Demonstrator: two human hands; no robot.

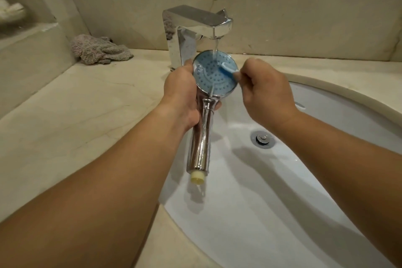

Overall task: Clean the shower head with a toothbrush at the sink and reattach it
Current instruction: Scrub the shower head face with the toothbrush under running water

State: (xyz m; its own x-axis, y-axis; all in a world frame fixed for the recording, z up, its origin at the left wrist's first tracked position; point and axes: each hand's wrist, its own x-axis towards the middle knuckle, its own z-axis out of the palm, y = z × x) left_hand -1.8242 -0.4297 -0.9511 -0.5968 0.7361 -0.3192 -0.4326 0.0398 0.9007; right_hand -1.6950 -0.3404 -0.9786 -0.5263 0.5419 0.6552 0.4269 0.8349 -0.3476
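A chrome shower head [212, 76] with a round blue nozzle face is held over the white sink [326, 191], face up toward me, its handle pointing down to a cream threaded end. My left hand [182, 95] grips it at the neck, just below the face. My right hand [267, 95] pinches a blue toothbrush [228, 69], whose bristle end lies on the upper right of the blue face. Water runs from the chrome faucet [195, 26] onto the face.
A crumpled grey cloth [97, 50] lies on the beige stone counter [76, 119] at the back left. The sink's metal drain [262, 138] sits below my right hand. Beige stone walls stand behind the faucet and at the left.
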